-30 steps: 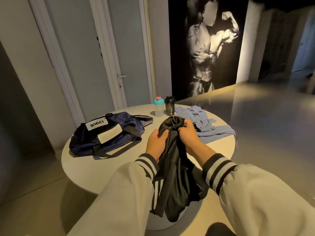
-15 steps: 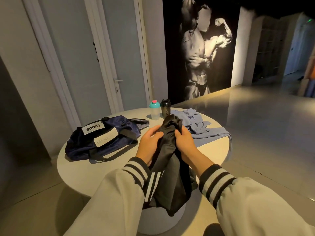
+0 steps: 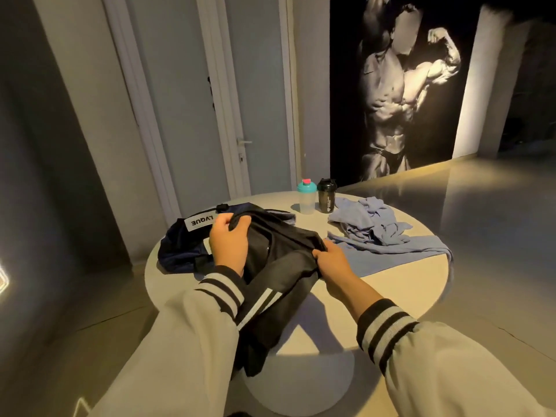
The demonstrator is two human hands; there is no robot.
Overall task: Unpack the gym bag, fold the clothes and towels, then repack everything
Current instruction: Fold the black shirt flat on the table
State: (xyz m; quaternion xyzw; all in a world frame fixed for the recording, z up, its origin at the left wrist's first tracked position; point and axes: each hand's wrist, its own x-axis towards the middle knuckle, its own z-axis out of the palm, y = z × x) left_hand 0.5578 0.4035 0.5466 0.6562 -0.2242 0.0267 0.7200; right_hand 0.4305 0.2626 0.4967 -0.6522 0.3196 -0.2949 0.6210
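Round pale worktop on a single pedestal, dim room.

Both hands are up over the near-left part of the worktop, holding a black garment spread between them. Left hand: fingers curled over the garment's far-left corner, thumb on top. Right hand: pinching the garment's right edge, fingers tucked under the cloth. The garment is stretched between the two grips. Its lower part, with white stripes, hangs past the near edge of the worktop in front of the pedestal. Both wrists are in cream sleeves with black-striped cuffs.

Navy gym bag lies on the left side of the worktop, slumped, with a white label facing up. It is partly hidden behind the left hand and the garment.

Far side, near the middle: clear shaker bottle with a teal lid, upright, with a black shaker bottle just beside it on the right.

Right side: crumpled pale blue clothes heaped on a flat pale blue cloth whose right end droops over the edge of the worktop.

Behind: closed white door and a dark wall mural of a flexing figure.
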